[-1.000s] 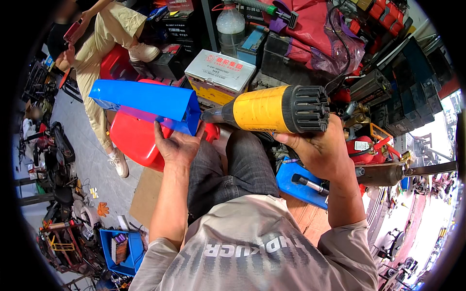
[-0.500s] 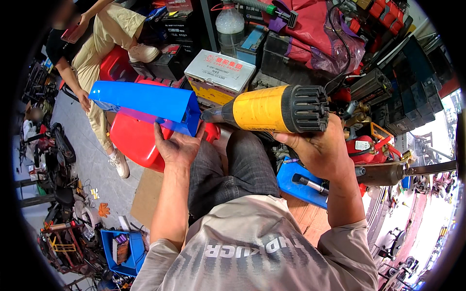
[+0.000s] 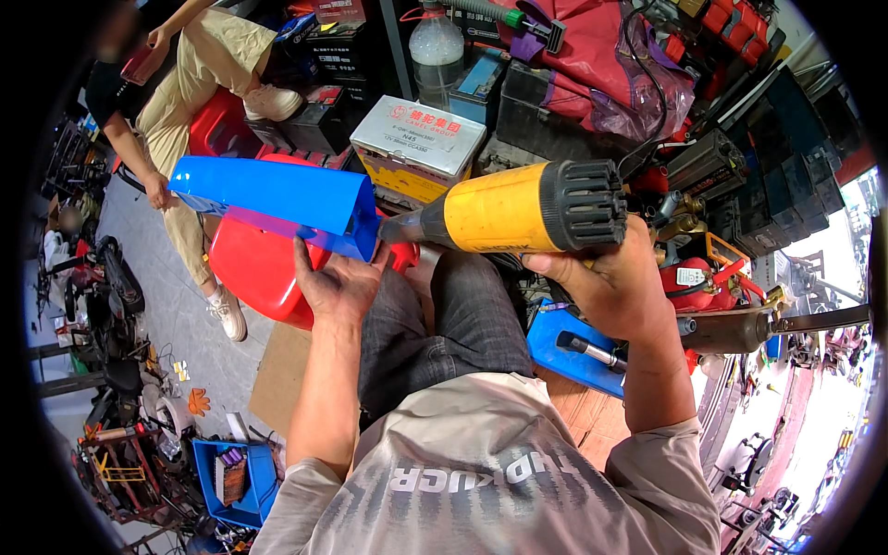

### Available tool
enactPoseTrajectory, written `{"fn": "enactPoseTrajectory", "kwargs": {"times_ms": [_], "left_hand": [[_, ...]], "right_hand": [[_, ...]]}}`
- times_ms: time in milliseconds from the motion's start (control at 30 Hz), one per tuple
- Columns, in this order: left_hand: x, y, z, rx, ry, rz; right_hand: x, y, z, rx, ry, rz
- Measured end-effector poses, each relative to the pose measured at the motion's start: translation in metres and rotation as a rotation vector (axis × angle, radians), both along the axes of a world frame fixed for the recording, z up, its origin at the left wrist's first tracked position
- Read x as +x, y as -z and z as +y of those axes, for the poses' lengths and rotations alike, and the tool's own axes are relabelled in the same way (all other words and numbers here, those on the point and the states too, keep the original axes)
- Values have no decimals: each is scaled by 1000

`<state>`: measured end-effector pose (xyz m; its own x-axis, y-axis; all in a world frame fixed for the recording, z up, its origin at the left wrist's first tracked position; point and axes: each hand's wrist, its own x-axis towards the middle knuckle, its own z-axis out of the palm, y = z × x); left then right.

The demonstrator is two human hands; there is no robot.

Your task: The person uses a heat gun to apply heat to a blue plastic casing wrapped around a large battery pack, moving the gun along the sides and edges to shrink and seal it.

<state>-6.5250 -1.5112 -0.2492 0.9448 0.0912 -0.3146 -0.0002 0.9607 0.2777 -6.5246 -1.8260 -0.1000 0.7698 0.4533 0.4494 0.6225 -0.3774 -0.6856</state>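
Note:
A yellow heat gun (image 3: 499,211) with a black nozzle and a black vented rear end lies level in front of me. My right hand (image 3: 610,291) is closed around it from below, near its rear end. Its nozzle points left at the end of a long, boxy blue plastic sleeve (image 3: 273,192). My left hand (image 3: 338,285), palm up, holds the lower edge of the sleeve's near end between thumb and fingers. Whatever is inside the sleeve cannot be made out.
Below the sleeve stands a red plastic stool (image 3: 250,277). A white battery box (image 3: 418,134) is beyond the nozzle. Right of my legs lies a blue tray (image 3: 573,356) with a tool in it. A seated person (image 3: 208,74) in pale trousers is at far left, one hand beside the sleeve's far end.
The heat gun has shifted very slightly, its nozzle still by the sleeve's end. Both my hands keep their hold, and the seated person's lower hand has moved slightly.

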Motion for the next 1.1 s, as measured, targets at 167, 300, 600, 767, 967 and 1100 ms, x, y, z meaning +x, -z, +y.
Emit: {"fn": "enactPoseTrajectory", "kwargs": {"times_ms": [167, 300, 600, 767, 967, 1100], "left_hand": [[-9, -6, -1, -31, -20, 98], [-14, -9, 2, -55, -26, 169], [-24, -15, 5, 14, 47, 196], [-28, -3, 11, 70, 121, 231], [-25, 7, 6, 202, 139, 272], [-22, 4, 2, 240, 116, 303]], "right_hand": [[2, 6, -6, 56, 45, 241], [10, 22, -11, 192, 87, 471], [46, 62, -28, 314, 37, 823], [61, 84, -32, 357, 7, 918], [73, 104, -35, 425, -4, 1021], [71, 103, -35, 490, 28, 1058]]}}
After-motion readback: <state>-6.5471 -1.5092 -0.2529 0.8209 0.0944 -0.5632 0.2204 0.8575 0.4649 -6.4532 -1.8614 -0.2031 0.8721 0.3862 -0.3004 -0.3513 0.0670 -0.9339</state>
